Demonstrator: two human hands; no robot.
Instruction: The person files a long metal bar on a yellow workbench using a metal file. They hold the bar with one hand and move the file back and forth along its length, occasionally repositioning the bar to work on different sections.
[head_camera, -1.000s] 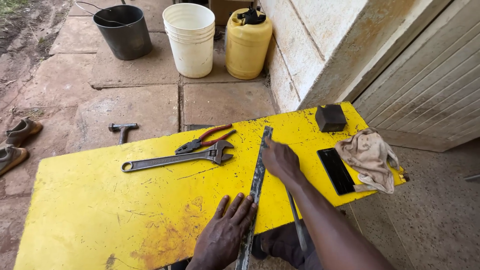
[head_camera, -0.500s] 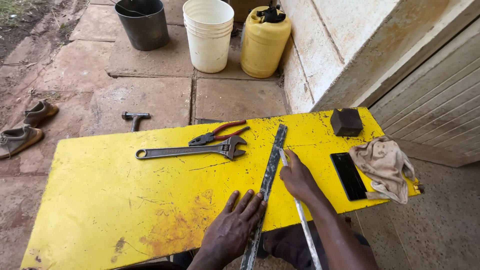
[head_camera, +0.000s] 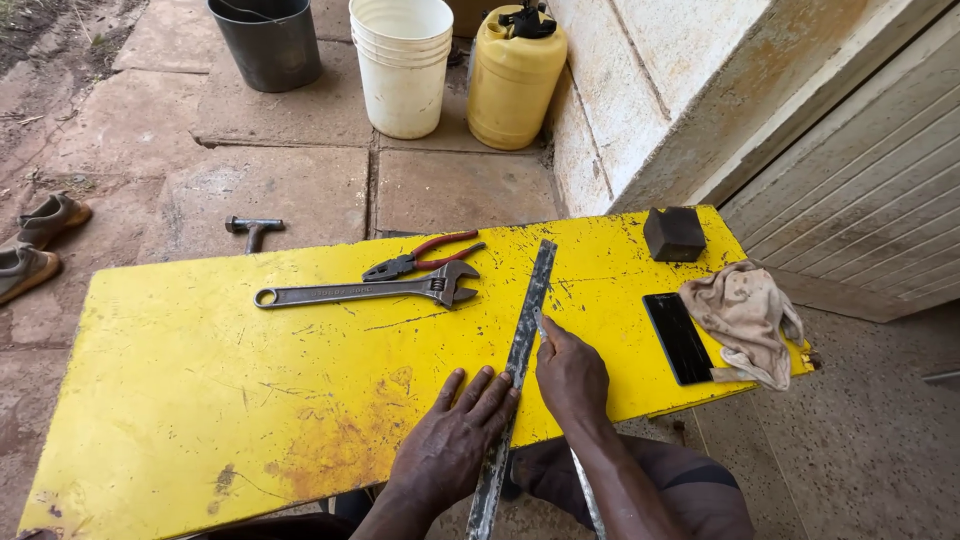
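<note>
Both hands down: left hand (head_camera: 455, 440) flat, open, pinning metal strip (head_camera: 520, 360); right hand (head_camera: 570, 375) at 3 o'clock, fisted round thin rod (head_camera: 583, 490).

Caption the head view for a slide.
Left hand flat beside metal straightedge on yellow table; right hand holds thin tool against it.

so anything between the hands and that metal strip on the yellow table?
Nothing visible. The left hand lies flat with fingertips on the metal strip; the right hand, holding a thin rod, rests against its other edge.
</note>
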